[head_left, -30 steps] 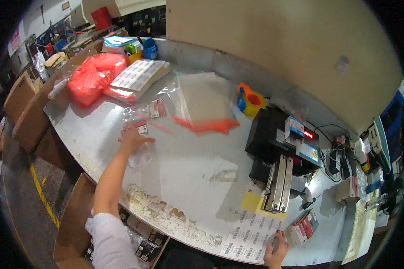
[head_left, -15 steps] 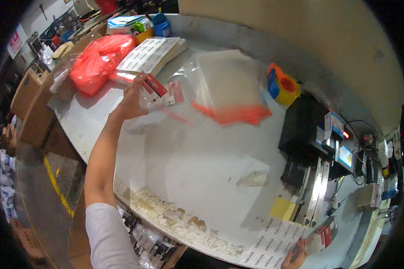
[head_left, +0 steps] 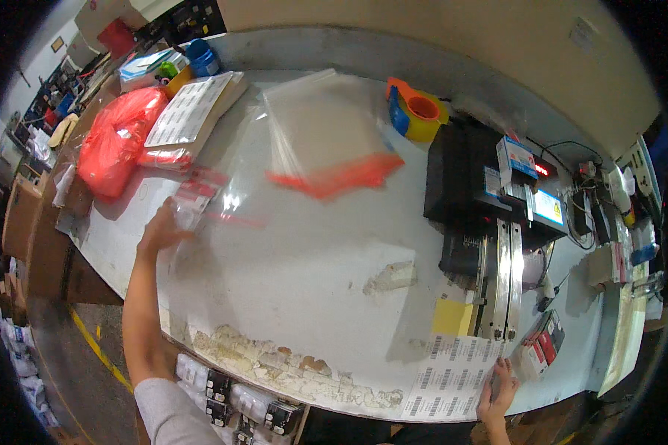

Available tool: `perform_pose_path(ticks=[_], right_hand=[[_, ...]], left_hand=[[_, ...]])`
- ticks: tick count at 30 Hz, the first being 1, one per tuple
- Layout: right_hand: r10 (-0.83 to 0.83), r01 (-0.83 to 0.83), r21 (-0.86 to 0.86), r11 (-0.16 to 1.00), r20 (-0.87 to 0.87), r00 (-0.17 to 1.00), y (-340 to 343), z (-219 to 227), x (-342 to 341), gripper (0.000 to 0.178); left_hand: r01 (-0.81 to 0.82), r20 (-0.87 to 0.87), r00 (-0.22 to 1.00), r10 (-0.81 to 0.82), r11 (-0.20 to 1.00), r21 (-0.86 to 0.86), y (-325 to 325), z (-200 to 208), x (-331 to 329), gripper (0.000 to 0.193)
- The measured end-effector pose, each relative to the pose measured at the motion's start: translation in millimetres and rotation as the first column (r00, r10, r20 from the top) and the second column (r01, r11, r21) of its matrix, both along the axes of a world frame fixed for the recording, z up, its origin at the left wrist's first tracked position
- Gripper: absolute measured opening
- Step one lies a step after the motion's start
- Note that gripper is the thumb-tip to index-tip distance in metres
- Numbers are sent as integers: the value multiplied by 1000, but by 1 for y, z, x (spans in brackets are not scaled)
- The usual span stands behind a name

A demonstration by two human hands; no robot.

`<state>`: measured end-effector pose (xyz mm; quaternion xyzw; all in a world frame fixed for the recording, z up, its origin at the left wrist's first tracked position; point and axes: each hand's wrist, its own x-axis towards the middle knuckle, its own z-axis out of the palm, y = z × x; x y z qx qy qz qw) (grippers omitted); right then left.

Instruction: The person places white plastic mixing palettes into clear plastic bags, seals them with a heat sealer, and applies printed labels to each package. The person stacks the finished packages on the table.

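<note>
My left hand [head_left: 163, 228] is closed on a clear plastic bag [head_left: 237, 211] with a red edge, at the left of the table. A red-and-white card [head_left: 195, 194] shows at that bag, blurred by motion. To the right of it lies a stack of clear bags [head_left: 323, 122] with red edges. At the lower right, my right hand [head_left: 499, 391] rests by the right edge of a white barcode label sheet [head_left: 449, 378]. Its thumb and fingers are apart, with nothing seen between them. A few red, white and dark small packs [head_left: 542, 347] lie just beyond it.
A black machine [head_left: 464, 178] with metal rails [head_left: 506, 274] stands on the right, a yellow-and-blue tape dispenser [head_left: 417, 111] behind it. At back left are a red plastic bag [head_left: 119, 141] and a stack topped with label sheets [head_left: 189, 111]. Packaged goods [head_left: 234, 400] sit below the front edge.
My left hand has moved down and left with the bag and card, lowering them toward the table. The right hand stays by the label sheet. The whole view has shifted.
</note>
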<state>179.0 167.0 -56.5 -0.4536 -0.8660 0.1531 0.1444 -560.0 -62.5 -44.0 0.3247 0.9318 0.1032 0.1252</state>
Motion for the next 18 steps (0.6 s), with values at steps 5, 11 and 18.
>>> perform_pose_path(ticks=[5, 11, 18], right_hand=[[-57, 58, -39, 998, 24, 998, -1, -4, 5, 37], [0, -1, -7, 1000, -43, 999, 2, -7, 6, 40], [48, -48, 26, 999, -22, 999, 2, 2, 1, 41]], left_hand=[[-158, -69, 985, 160, 987, 31, -76, 21, 38, 117], [-420, -90, 908, 410, 881, -216, -116, 30, 62, 123], [201, -301, 949, -96, 919, 340, -9, 11, 93, 88]])
